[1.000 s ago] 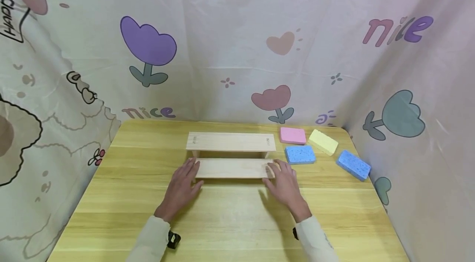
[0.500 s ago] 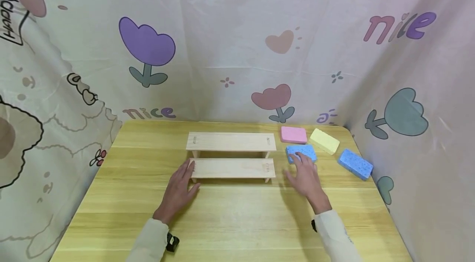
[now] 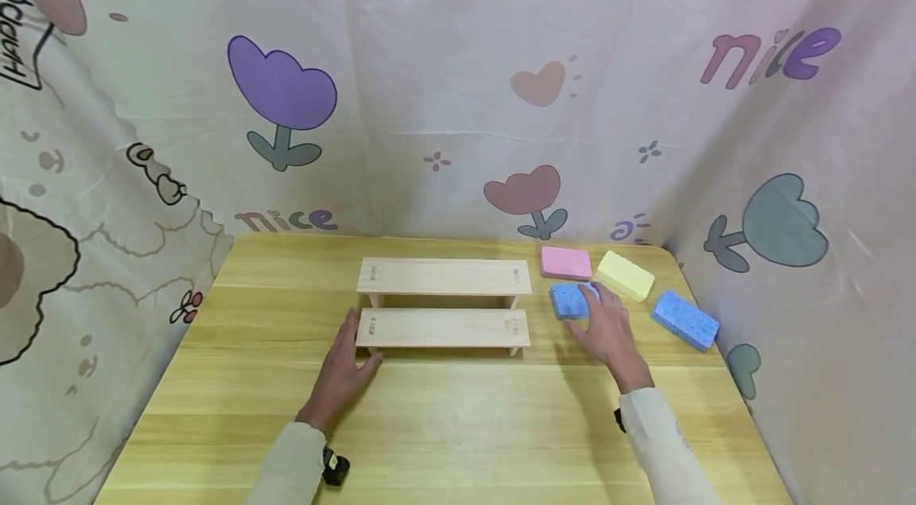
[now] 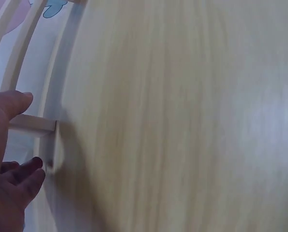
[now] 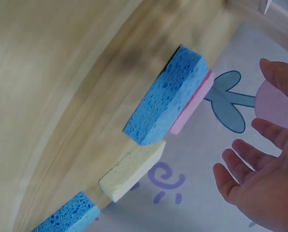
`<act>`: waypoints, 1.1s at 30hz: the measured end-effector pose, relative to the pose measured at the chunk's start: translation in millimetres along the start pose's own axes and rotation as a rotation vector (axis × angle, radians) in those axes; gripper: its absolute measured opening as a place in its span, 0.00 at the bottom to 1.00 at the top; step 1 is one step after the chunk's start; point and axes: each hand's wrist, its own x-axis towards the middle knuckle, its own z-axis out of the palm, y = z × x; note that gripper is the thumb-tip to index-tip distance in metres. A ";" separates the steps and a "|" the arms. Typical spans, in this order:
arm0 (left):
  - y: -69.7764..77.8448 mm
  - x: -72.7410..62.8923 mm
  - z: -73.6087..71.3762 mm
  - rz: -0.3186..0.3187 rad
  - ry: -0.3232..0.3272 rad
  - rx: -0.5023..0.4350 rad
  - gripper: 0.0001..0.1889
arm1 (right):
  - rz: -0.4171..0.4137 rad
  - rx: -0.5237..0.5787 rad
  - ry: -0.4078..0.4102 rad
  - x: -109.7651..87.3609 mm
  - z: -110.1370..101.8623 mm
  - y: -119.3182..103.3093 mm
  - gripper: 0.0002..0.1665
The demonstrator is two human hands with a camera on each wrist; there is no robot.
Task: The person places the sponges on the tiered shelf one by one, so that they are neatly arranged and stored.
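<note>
Two low wooden stands sit one behind the other in the head view: the front stand (image 3: 442, 328) and the back stand (image 3: 444, 277). My left hand (image 3: 339, 378) is at the left end of the front one, thumb spread from relaxed fingers beside its leg; the left wrist view shows this leg (image 4: 35, 123) between thumb and fingers. Over the nearer blue sponge (image 3: 568, 301) hovers my right hand (image 3: 608, 330), its fingers loosely spread and partly covering it. The right wrist view has this hand (image 5: 269, 179) apart from the blue sponge (image 5: 165, 99), holding nothing.
Behind the nearer blue sponge lies a pink sponge (image 3: 565, 262), with a yellow sponge (image 3: 626, 274) to its right. Another blue sponge (image 3: 685, 320) lies near the right edge of the wooden table (image 3: 458, 441). A printed curtain (image 3: 429, 91) surrounds the back and sides.
My right hand has left the right end of the front stand and moved right, over the nearer blue sponge. The left hand stays by the left end, its fingers now off the top.
</note>
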 end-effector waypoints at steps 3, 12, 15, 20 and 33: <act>-0.2 -0.5 3.2 -0.040 -0.005 -0.029 0.50 | 0.013 -0.002 -0.018 3.8 -2.0 7.4 0.44; 2.7 -0.4 8.2 0.001 0.057 -0.038 0.46 | 0.070 0.021 -0.145 19.2 -7.1 20.9 0.48; 3.7 -1.1 9.9 0.007 0.071 -0.042 0.45 | 0.093 0.030 -0.174 22.7 -6.7 23.5 0.49; 3.8 -1.1 12.0 0.015 0.097 -0.026 0.44 | 0.101 0.045 -0.201 27.7 -5.2 25.8 0.50; 3.1 0.4 15.2 0.052 0.145 -0.011 0.42 | 0.116 0.065 -0.253 41.2 4.5 34.5 0.51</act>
